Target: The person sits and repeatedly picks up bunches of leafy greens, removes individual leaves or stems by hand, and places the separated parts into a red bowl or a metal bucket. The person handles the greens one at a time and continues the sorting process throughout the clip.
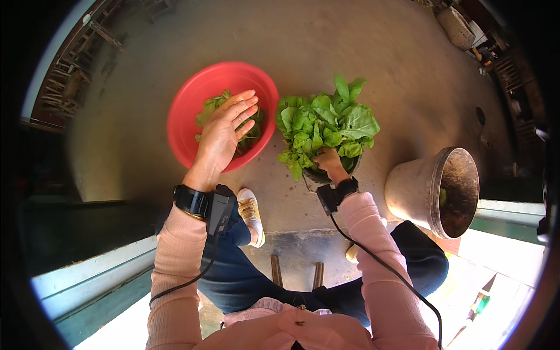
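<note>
My left hand is raised over a red plastic basin, fingers extended and apart, palm visible with nothing in it. Loose green leaves lie inside the basin, partly hidden behind that hand. To the right, a heap of leafy greens fills and overhangs a dark container on the floor. My right hand reaches into the near side of this heap with bent fingers. Leaves cover the fingertips, so I cannot tell whether they grip a stem or leaf.
A worn bucket lies tilted at the right, its mouth towards me, with a small green scrap inside. Wooden stools stand at the far left. Two wooden legs show between my knees. A cable runs along each forearm from a wrist device.
</note>
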Available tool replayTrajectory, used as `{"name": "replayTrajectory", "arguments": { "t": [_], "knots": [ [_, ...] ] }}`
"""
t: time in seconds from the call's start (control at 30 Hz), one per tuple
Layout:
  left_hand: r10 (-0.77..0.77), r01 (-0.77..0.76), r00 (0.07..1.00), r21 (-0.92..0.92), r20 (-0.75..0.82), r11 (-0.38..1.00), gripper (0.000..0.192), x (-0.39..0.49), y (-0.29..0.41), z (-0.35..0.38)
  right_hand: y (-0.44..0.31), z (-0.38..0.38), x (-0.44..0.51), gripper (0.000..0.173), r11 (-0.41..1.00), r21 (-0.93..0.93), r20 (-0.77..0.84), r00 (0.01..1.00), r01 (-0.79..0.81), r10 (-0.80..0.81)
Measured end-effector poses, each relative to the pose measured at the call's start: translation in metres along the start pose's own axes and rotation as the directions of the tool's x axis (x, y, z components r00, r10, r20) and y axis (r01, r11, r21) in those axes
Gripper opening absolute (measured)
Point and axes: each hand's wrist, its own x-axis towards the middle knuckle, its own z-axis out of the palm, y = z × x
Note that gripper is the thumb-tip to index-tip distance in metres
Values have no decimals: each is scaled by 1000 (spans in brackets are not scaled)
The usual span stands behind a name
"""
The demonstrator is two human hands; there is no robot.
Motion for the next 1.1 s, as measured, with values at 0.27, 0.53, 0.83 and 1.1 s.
{"name": "replayTrajectory", "arguments": {
  "t": [0.27, 0.53, 0.83, 1.1],
  "knots": [
    [-59, 59, 998, -36, 4, 998, 37, 6, 0, 8, -6, 21, 7, 33, 984, -175, -258, 966, -44, -3],
    [-59, 60, 998, -34, 19, 998, 35, 5, -7, 11, 0, -14, -23, 22, 998, 57, -147, 989, -10, 19],
    [-87, 88, 993, -9, 78, 996, 33, -1, -17, 30, 18, -68, -68, 20, 902, 330, -311, 934, 278, -174],
    [-98, 97, 987, 17, 129, 995, 30, -1, -29, 42, -37, -130, -111, 24, 882, 368, -269, 942, 294, -202]
  ]
}}
